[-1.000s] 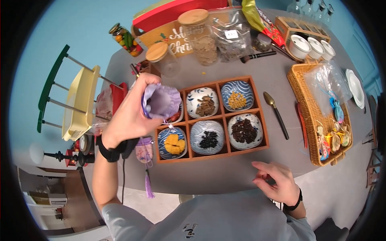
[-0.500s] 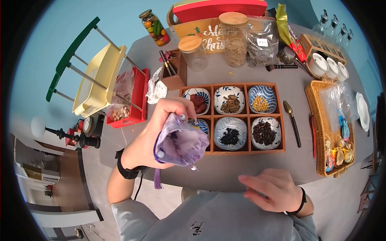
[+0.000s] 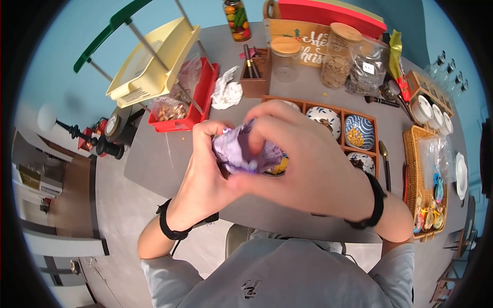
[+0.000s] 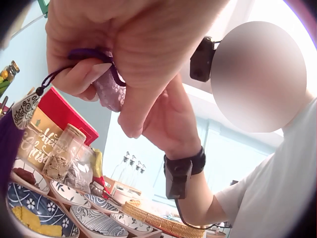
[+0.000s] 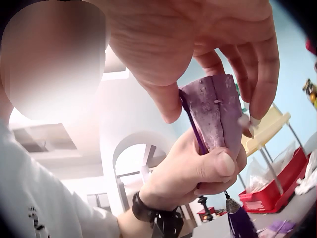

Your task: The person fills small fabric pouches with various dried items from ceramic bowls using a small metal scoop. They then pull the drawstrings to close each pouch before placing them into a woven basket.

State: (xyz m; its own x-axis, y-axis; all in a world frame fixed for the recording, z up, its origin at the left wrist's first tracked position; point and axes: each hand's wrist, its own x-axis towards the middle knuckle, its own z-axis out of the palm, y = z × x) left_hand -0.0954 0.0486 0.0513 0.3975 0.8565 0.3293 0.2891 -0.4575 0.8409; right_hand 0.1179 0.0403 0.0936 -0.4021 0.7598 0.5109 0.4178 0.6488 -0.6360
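My left hand [image 3: 200, 179] holds a small lavender cloth pouch [image 5: 213, 109] upright, fingers and thumb wrapped round its body. The pouch's mouth gapes toward the head camera. A dark purple cord runs down its side, and a purple tassel [image 5: 240, 218] hangs below. My right hand [image 3: 313, 159] arches over the mouth, one fingertip dipping inside the rim and the thumb beside the outer edge. Behind the hands stands a wooden compartment box [image 3: 377, 128] of patterned bowls. Yellow pieces [image 4: 37, 223] lie in one bowl, brown pieces in another.
At left are a red tray [image 3: 205, 102] under a yellow basket [image 3: 154, 66] and crumpled white paper [image 3: 226, 92]. Lidded jars [image 3: 339, 56] line the back. A spoon [image 3: 385, 164] and wicker basket [image 3: 413, 174] lie at right.
My right hand has come up from the table's front edge to the pouch's mouth, a finger now inside it. The left hand keeps holding the pouch. The head view has shifted leftward.
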